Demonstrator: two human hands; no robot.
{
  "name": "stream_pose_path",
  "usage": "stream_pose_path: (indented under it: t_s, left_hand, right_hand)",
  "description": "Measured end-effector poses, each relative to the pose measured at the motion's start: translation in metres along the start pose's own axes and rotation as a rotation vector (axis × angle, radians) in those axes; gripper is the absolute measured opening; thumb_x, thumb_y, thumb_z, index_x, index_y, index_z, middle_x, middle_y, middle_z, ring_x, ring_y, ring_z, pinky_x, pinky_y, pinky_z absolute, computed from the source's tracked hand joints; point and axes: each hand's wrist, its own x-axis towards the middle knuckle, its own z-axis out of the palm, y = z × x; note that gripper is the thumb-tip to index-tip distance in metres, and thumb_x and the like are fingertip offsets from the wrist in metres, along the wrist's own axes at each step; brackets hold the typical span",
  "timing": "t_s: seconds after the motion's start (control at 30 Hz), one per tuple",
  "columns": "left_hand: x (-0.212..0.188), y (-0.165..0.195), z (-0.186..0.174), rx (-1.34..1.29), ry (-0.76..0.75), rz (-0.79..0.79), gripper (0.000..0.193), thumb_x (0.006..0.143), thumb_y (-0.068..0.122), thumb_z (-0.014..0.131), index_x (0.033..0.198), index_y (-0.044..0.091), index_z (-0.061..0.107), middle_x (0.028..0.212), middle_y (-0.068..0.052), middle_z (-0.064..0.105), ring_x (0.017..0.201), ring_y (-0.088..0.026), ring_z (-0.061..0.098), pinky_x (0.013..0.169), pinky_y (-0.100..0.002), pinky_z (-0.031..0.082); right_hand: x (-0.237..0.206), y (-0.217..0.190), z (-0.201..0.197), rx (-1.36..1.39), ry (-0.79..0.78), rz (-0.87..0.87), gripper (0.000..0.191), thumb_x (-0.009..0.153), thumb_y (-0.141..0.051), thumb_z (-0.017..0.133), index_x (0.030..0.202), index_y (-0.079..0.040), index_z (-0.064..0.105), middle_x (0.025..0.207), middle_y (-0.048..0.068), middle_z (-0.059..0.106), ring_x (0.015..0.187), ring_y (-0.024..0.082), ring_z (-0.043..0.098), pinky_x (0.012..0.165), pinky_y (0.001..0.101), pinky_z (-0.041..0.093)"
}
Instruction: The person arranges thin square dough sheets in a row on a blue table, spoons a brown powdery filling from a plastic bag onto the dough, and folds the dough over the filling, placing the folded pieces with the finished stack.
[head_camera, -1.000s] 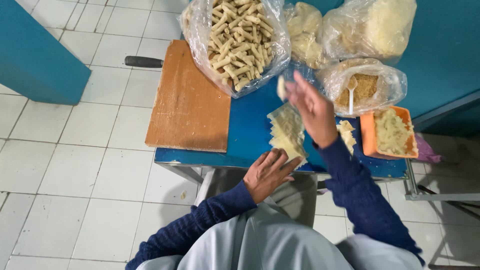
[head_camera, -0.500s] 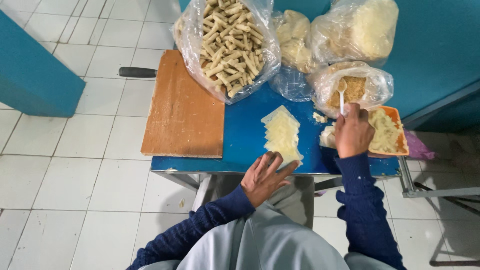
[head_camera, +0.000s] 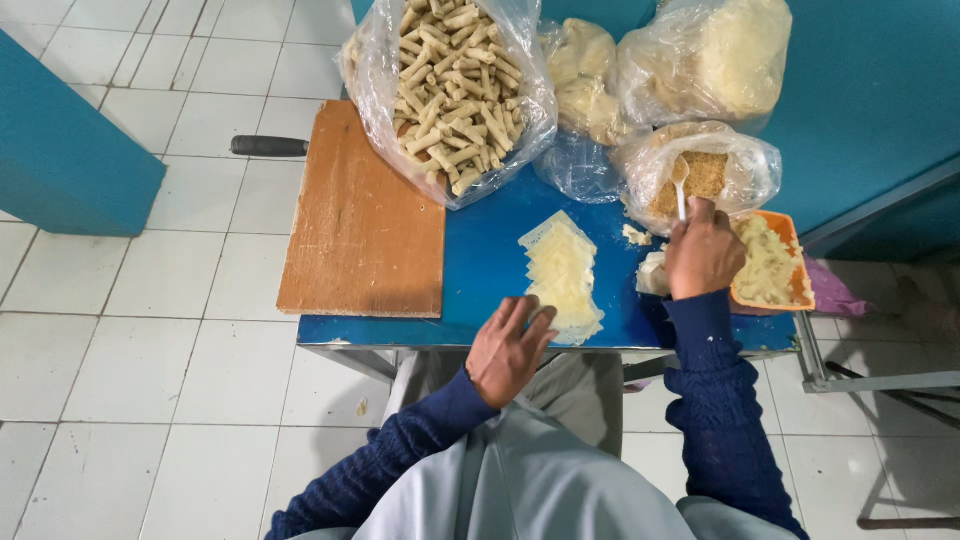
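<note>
Gripping a white spoon, the right hand is closed round its handle near the far right of the blue desk. The spoon's bowl points away from the person and sits over the open mouth of a clear bag of brown crumbs. Just right of that hand stands an orange tray holding a pale, lumpy filling; a small pale lump lies on the desk just left of the hand, partly hidden by it.

The left hand is open, palm down, fingers spread a little, at the near edge of the desk. Its fingertips touch or nearly touch the near end of a stack of thin pale wrappers, fanned out in a row down the middle of the desk. It holds nothing.

A wooden board covers the left part of the desk and overhangs its left edge. At the far side, a large clear bag of breaded rolls rests partly on the board's far corner. Two more clear bags stand to its right: one with pale rounded pieces and one with a pale shredded mass.

A dark handle pokes out from behind the board above the white tiled floor. Both arms wear dark blue knitted sleeves.
</note>
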Motion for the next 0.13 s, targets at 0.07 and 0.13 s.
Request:
stream_pose_path:
  t_s: [0.07, 0.13]
  left_hand:
    - [0.0001, -0.0006, -0.0014, 0.036, 0.011, -0.072, 0.03, 0.092, 0.016, 0.072, 0.118, 0.005, 0.064, 0.112, -0.014, 0.058, 0.103, -0.031, 0.055, 0.085, -0.042, 0.049]
    - [0.0027, -0.0025, -0.0015, 0.083, -0.005, -0.163, 0.03, 0.091, 0.017, 0.073, 0.117, 0.005, 0.065, 0.107, -0.012, 0.058, 0.101, -0.031, 0.055, 0.085, -0.042, 0.048]
  right_hand:
    - [-0.0038, 0.0041, 0.0003, -0.011, 0.006, 0.004, 0.026, 0.096, -0.014, 0.075, 0.121, -0.012, 0.069, 0.102, 0.015, 0.072, 0.086, 0.035, 0.072, 0.075, 0.0469, 0.056]
    - [-0.0093, 0.0089, -0.0012, 0.006, -0.019, 0.049, 0.022, 0.1, -0.014, 0.074, 0.121, -0.015, 0.069, 0.105, 0.013, 0.072, 0.09, 0.034, 0.073, 0.08, 0.0465, 0.057]
